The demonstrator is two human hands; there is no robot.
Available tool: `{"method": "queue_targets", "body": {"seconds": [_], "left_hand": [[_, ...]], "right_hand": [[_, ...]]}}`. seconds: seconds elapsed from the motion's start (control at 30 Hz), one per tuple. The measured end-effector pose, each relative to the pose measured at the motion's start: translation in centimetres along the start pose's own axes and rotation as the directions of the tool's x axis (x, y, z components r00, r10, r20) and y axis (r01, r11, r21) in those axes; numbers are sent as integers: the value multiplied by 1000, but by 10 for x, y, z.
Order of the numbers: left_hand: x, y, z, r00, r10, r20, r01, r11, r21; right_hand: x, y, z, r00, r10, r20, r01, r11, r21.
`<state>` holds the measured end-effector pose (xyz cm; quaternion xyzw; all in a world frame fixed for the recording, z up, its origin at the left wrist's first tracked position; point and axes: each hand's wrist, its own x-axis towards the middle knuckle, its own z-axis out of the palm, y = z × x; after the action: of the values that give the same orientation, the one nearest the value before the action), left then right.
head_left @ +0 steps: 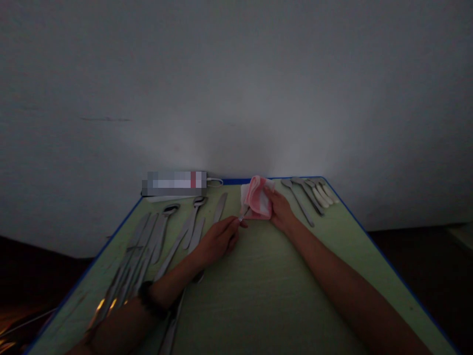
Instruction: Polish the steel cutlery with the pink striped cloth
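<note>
Wall [236,79]: plain, pale grey, filling the view from 9 through 12 to 3 o'clock, dimmer towards the top
Scuff [106,119]: thin, dark and roughly level, on the wall at 10 o'clock
Shadow [240,145]: soft and faint, low on the wall near 12 o'clock
Table [281,301]: pale green top with a blue edge, its far side by the wall, spreading wider towards 6 o'clock
Floor [402,261]: very dark, at 4 o'clock beyond the table; detail unclear
Light: dim overall, with an orange glow [16,315] at 8 o'clock
</note>
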<state>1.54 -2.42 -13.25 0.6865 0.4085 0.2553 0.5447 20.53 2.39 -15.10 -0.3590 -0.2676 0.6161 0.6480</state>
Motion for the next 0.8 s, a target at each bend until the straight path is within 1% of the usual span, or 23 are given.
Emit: {"method": "queue_targets", "body": {"seconds": [0.1,0.23,0.33,0.4,0.5,0.63,0.73,0.8], "left_hand": [[0,1,0,1000,12,2,-12,1000,-11],[-1,2,1,1000,12,-7,-12,1000,-1],[0,0,1,1000,4,-6,-4,1000,-1],[0,-2,1,1000,8,-5,-8,1000,1],[1,-5,1,1000,19,6,-19,1000,4],[1,-6,1,999,14,32,-15,1000,17],[1,-2,1,999,6,39,-8,998,56],[1,1,1,999,-8,43,4,996,92]], "right_hand": [[-1,0,1,999,9,48,-8,1000,-12],[-5,-5,0,986,45,158,-46,999,2],[-7,-8,-2,970,70,232,-62,997,-43],[-6,-8,-4,963,98,251,-77,993,-93],[-4,-5,-7,965,144,218,-114,983,-143],[-2,-4,-5,970,181,165,-160,979,-129],[-4,-4,-3,978,158,132,-139,980,-142],[-5,-2,-1,988,113,104,-92,979,-183]]}}
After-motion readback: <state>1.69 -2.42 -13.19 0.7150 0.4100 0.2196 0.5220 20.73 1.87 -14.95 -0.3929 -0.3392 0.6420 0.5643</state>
